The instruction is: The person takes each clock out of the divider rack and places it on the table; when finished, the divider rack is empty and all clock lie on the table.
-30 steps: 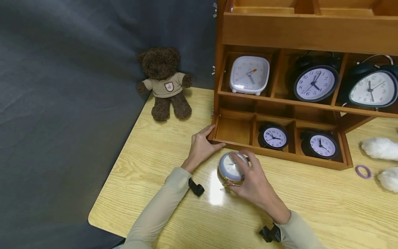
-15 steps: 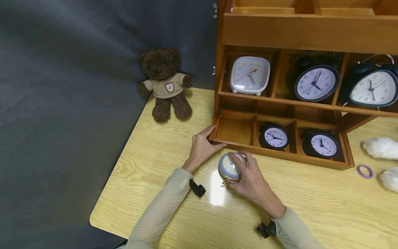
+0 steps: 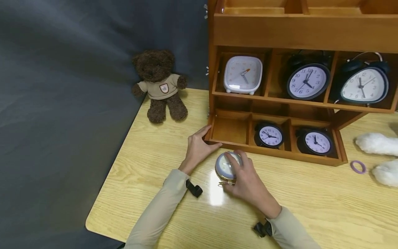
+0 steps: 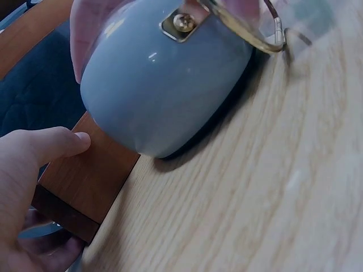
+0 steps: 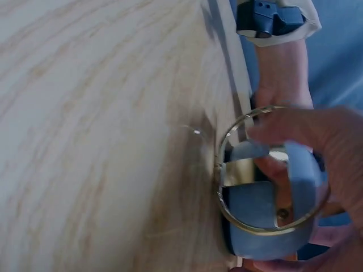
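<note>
Head view: blue clock [image 3: 222, 166] sits within the right grip [image 3: 248, 183], grasped; left grip [image 3: 197, 149] clasps wooden shelf [image 3: 231, 130] by one corner.

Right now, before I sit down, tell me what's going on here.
A person's right hand grips a blue clock with a gold ring handle, low over the table in front of a wooden shelf. The left hand holds the shelf's lower left front corner. Small black clocks sit in the bottom row's middle and right compartments. A brown teddy bear sits left of the shelf.
</note>
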Demonstrator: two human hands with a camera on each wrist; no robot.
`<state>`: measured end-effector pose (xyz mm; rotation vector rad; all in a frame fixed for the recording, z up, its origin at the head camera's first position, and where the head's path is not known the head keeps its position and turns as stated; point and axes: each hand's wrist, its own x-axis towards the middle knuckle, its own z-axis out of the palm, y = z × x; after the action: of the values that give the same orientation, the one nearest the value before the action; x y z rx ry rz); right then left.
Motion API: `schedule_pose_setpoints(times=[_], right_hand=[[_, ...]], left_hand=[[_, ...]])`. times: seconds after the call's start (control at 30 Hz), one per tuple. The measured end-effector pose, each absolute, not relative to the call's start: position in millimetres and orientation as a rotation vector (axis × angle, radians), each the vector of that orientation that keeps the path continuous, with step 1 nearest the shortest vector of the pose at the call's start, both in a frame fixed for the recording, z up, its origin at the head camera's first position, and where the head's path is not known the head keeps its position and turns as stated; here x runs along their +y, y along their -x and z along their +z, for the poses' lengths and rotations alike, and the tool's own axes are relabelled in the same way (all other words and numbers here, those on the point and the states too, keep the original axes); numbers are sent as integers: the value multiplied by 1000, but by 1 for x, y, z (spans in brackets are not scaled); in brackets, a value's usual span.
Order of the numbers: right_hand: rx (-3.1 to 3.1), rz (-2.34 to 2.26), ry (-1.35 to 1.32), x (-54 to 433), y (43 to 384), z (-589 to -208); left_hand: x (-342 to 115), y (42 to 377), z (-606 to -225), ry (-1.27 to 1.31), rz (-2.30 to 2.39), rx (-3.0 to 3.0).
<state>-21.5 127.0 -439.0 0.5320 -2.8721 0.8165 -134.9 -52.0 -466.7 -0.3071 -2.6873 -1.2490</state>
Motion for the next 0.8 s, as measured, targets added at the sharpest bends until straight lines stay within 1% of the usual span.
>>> schedule_pose_setpoints(times=[0.3, 0.6, 0.8], right_hand=[[-2735, 847, -539, 155, 20, -410], [-2627, 766, -442, 193, 37, -386], [-2672, 761, -327, 212, 51, -386]], left_hand=[[-52, 135, -468, 322, -1293, -2657], [-53, 133, -465, 303, -1327, -2639], [-53, 132, -466, 314, -1331, -2631]])
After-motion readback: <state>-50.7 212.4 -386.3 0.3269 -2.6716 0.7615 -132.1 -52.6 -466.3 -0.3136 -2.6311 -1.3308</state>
